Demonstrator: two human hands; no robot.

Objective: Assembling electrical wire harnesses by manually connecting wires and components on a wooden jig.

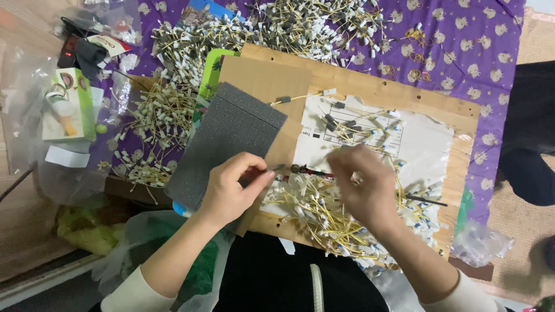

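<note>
Pinched between thumb and fingertips of the left hand [234,188]: a thin dark rod-like tool with a reddish middle section [300,170], held level just above the plywood board [370,86], tip toward the right hand [361,185]. Right hand blurred, fingers curled together over the far end of the tool and over a loose heap of short yellow wires with white end connectors [315,214]; cannot tell whether anything is actually gripped there. Heap spread across the near edge of the board, beneath and between both hands. Just beyond the hands, a white printed paper sheet under clear plastic [422,138], with a few more yellow wires with dark sleeves [347,124] scattered on it. Left of the hands, a dark grey foam pad [225,141], tilted, lying over a brown cardboard sheet [263,75]. Beneath the board, a purple cloth with a pale animal print [462,40], carrying larger piles of the same white-tipped wires [289,26] at the top and left. Far left, a small green and white carton [69,104] among clear plastic bags.
</note>
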